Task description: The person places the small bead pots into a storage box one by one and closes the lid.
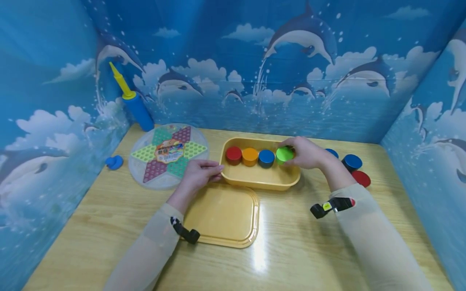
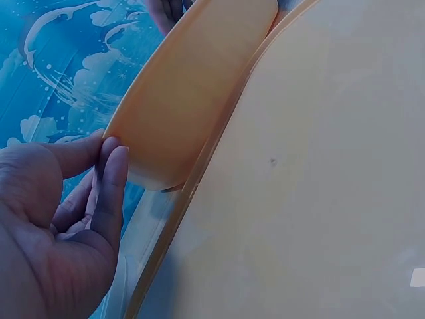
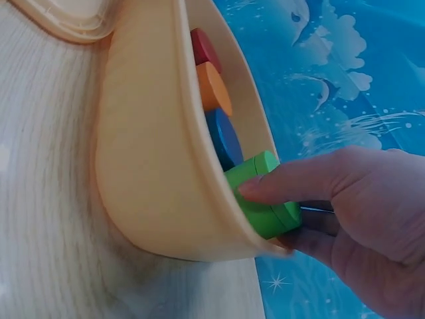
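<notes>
My left hand point(image 1: 198, 173) pinches the left rim of a yellow plastic box point(image 1: 259, 184) between thumb and fingers. Inside the box, along its far side, stand a red tub point(image 1: 234, 156), an orange tub point(image 1: 249, 157) and a blue tub point(image 1: 266, 158) in a row. With thumb and fingers, my right hand point(image 1: 309, 153) grips a green tub point(image 3: 262, 199) at the right end of that row. A seam below its cap shows in the right wrist view. Flat on the table before the box is a matching yellow lid point(image 1: 225, 216), under the left wrist.
Right of the box, two blue tubs point(image 1: 352, 162) and a red one point(image 1: 361, 178) are partly behind the right forearm. A star-patterned Chinese checkers board point(image 1: 169, 155) lies left, near a blue-and-yellow hand pump point(image 1: 138, 111) and a small blue knobbed piece point(image 1: 114, 162). Dolphin-print cloth walls enclose the table.
</notes>
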{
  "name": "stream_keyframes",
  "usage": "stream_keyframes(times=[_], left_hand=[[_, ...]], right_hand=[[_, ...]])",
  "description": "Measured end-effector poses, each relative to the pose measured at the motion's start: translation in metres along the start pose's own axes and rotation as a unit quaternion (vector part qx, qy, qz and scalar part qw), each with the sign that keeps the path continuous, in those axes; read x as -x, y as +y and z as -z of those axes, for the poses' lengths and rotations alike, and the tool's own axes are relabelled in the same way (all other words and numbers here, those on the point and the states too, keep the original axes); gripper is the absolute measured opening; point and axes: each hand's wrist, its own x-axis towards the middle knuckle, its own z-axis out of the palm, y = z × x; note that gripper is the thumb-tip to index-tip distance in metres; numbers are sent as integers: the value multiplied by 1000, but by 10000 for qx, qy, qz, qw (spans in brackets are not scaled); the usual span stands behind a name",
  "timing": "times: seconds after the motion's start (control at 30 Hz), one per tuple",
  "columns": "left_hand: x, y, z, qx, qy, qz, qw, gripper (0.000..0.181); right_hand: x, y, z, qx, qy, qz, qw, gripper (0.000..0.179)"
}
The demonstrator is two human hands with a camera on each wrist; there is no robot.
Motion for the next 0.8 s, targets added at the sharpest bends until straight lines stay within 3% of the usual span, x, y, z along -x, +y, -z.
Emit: stream_keyframes(times=[0.47, 0.8], left_hand=[[1, 0, -1, 32, 35, -18, 10000, 27], [1, 1, -2, -52, 76, 29, 10000, 26]], right_hand=[[-8, 4, -7, 180, -243, 42, 9995, 57], [-6, 8, -13, 133, -23, 89, 9999, 57]])
